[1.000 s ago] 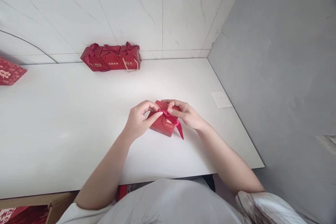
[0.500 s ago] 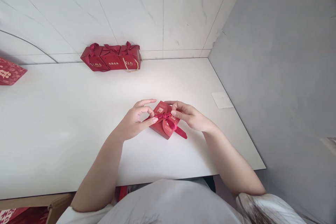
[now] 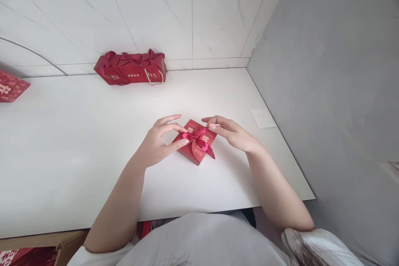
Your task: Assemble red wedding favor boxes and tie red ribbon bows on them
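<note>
A small red gift box [image 3: 192, 158] with gold lettering sits at an angle on the white table. Across its top is a dark red ribbon [image 3: 204, 146] tied in a bow, one tail trailing over the near right side. At the box's left, my left hand [image 3: 157, 143] has its thumb and index finger on either side of the left bow loop, other fingers lifted. My right hand [image 3: 233, 133] is over the far right corner, thumb and fingers at the end of the right loop. The fingertips partly cover both loops.
Three joined red gift boxes [image 3: 134, 72] with bows and a cord handle stand against the tiled wall. Another red box [image 3: 12, 87] lies at the far left. A white paper square [image 3: 263, 118] is by the grey right wall. A cardboard carton [image 3: 67, 241] stands below the front edge.
My right hand has shifted slightly right and up, drawing the right loop out wider. The ribbon tail lies closer to the box. My left index finger has straightened a little.
</note>
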`<state>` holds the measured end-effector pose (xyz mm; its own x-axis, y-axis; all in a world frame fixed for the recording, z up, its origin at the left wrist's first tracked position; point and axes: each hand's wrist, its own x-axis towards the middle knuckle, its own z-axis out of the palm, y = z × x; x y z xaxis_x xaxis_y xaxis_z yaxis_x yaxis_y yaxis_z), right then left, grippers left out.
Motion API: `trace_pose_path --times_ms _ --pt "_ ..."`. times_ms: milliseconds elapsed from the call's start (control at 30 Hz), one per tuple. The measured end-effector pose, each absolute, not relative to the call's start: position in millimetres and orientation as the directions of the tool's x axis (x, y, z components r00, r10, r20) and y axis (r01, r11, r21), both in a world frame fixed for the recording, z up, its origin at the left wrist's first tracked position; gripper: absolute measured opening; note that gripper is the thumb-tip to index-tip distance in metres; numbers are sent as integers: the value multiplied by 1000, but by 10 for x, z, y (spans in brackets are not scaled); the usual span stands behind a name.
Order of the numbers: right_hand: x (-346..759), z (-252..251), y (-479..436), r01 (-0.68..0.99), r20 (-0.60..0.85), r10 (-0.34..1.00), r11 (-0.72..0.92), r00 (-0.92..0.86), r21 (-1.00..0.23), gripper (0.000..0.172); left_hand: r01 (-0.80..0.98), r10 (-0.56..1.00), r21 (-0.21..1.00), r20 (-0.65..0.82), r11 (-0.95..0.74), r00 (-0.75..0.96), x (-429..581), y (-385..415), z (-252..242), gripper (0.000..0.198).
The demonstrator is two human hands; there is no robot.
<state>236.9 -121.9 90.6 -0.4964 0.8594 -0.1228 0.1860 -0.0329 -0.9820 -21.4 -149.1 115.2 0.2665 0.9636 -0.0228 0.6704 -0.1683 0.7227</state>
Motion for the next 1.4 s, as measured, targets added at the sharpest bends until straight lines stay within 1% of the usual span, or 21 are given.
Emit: trace_pose_path --times_ms 67,200,267,400,500,600,700,800,933,1000,1100,1167,1267,1400 --pt "2382 920 -1210 196 -135 842 -36 -522 -980 36 678 969 713 7 -179 249 -195 -1495 1144 25" --pt "2382 895 -1206 189 -85 844 20 -530 -982 29 653 968 737 8 -174 250 -192 -1495 1133 15" --pt "2342 875 -1226 181 -14 860 91 -509 -979 25 626 963 762 -13 -165 268 -202 -1489 1118 15" --pt "2172 860 -1316 219 193 873 316 -448 -923 18 583 962 796 -3 -164 274 -209 -1480 1055 16" --pt "2050 854 -1373 261 252 864 389 -435 -884 15 545 962 817 40 -187 270 -193 -1477 996 16" --pt "2014 843 -1374 245 213 876 341 -433 -908 16 532 961 817 91 -222 261 -170 -1470 949 15" --pt "2050 841 -1341 209 148 882 264 -446 -942 25 508 951 829 86 -233 297 -151 -1460 918 16" --pt "2077 852 -1314 188 130 883 236 -451 -953 27 490 937 833 89 -256 338 -135 -1450 896 16" --pt "2039 852 -1311 153 166 856 272 -489 -950 23 494 917 807 137 -323 375 -120 -1441 880 15" --pt "2014 835 -1315 133 161 857 255 -490 -958 18 493 909 800 151 -343 388 -117 -1436 876 16" --pt "2007 803 -1314 66 150 885 199 -442 -978 13 500 909 795 149 -344 389 -114 -1434 876 16" --pt "2025 794 -1310 36 160 902 190 -401 -981 11 504 920 802 135 -319 369 -115 -1437 883 17" --pt "2062 812 -1308 48 163 910 196 -382 -979 11 504 934 814 120 -287 338 -115 -1447 903 17" --pt "2065 848 -1315 154 76 933 138 -351 -978 20 521 920 785 153 -336 361 -102 -1457 935 17"
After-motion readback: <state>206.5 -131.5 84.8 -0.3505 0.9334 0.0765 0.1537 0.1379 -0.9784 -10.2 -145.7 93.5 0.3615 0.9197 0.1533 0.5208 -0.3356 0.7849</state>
